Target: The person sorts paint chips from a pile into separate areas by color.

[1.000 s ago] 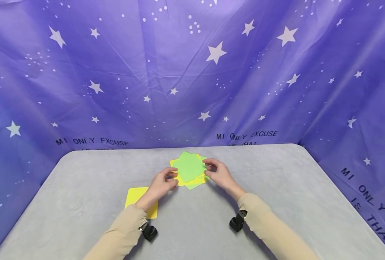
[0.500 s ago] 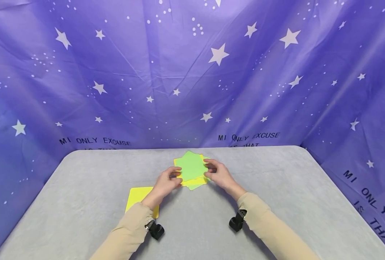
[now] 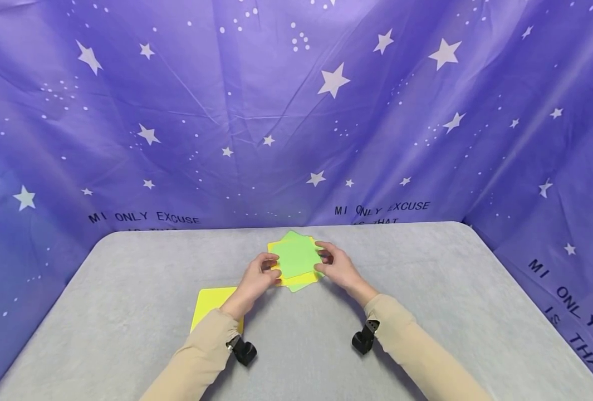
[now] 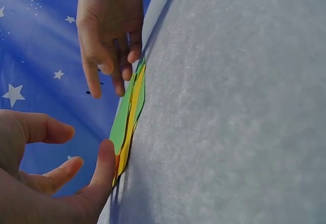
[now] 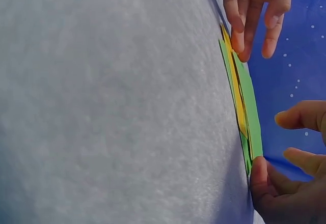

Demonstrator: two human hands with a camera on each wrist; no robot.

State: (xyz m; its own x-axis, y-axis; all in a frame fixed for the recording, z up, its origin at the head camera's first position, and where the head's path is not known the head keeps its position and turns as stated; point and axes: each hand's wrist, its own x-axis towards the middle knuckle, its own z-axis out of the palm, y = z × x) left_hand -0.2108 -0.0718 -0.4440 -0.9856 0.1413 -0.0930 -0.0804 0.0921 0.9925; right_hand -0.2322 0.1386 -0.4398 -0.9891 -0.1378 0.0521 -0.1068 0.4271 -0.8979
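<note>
A loose stack of square green and yellow sheets lies near the table's far edge. Its top green sheet point(image 3: 298, 257) sits askew over a yellow sheet point(image 3: 301, 279), and another green corner point(image 3: 301, 288) shows beneath. My left hand point(image 3: 257, 278) is at the stack's left edge, fingers bent and spread; in the left wrist view its thumb point(image 4: 104, 165) touches the stack, the other visible fingers apart from it. Opposite, my right hand point(image 3: 340, 269) is at the right edge, and its thumb point(image 5: 259, 175) presses a corner in the right wrist view.
Partly under my left forearm, a separate yellow square point(image 3: 211, 303) lies on the grey table point(image 3: 296, 356). A purple star-printed cloth point(image 3: 276, 111) hangs behind the table and at its sides. Each wrist wears a small black camera point(image 3: 243, 352).
My left hand has moved slightly right, and the stack has shifted a little right, its sheets more closely overlapped. The right hand has barely moved.
</note>
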